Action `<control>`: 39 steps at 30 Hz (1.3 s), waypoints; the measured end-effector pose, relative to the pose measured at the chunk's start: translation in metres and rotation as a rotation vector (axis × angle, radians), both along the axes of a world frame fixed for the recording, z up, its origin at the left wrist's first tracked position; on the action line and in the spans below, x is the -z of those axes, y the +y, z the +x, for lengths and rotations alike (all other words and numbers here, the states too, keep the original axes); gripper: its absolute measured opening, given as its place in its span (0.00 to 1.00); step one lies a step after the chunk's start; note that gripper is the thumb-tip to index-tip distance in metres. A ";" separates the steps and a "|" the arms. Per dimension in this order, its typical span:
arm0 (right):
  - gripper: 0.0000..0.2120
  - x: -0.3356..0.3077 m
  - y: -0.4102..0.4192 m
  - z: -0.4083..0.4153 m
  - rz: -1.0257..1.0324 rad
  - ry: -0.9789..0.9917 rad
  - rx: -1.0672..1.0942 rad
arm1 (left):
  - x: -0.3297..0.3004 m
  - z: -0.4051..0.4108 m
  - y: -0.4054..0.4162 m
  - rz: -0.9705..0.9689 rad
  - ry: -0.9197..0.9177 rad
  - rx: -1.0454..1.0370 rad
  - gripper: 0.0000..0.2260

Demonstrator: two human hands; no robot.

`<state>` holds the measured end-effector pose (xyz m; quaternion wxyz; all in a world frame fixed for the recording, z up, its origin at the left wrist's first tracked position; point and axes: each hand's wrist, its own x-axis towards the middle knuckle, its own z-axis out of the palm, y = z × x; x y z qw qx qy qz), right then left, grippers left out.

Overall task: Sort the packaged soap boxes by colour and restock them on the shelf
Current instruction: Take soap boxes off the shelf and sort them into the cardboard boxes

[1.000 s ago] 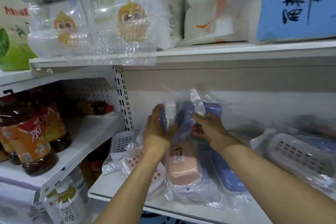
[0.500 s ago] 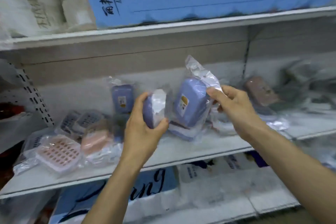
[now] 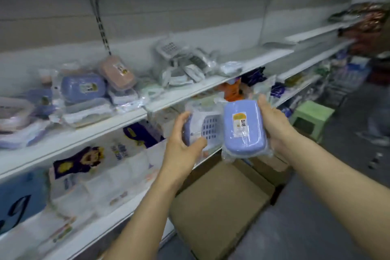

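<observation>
My right hand (image 3: 274, 124) grips a purple soap box in clear wrap (image 3: 242, 131), lid toward me, held in front of the shelf (image 3: 173, 95). My left hand (image 3: 183, 139) grips a second wrapped purple soap box (image 3: 202, 126) with its white slotted insert showing. Both are held clear of the shelf, side by side. On the shelf at the left lie another purple box (image 3: 83, 87) and a pink box (image 3: 117, 72), with more purple and pink ones further left. A heap of white and grey wrapped boxes (image 3: 185, 63) sits mid-shelf.
A brown cardboard box (image 3: 219, 202) stands on the floor under my hands. A green stool (image 3: 312, 118) is at the right in the aisle. Tissue packs (image 3: 88, 175) fill the lower shelf. The shelf's right stretch (image 3: 263, 55) is bare.
The view has swung right and down along the shelf. Both hands have pulled back from the shelf and lowered, each still holding its purple box.
</observation>
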<state>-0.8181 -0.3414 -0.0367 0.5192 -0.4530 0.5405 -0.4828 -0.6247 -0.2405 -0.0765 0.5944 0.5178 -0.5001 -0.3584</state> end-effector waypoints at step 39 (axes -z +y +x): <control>0.16 0.388 -0.631 -0.320 0.706 0.389 -0.385 | 0.380 -0.338 -0.552 0.486 -0.489 -0.043 0.24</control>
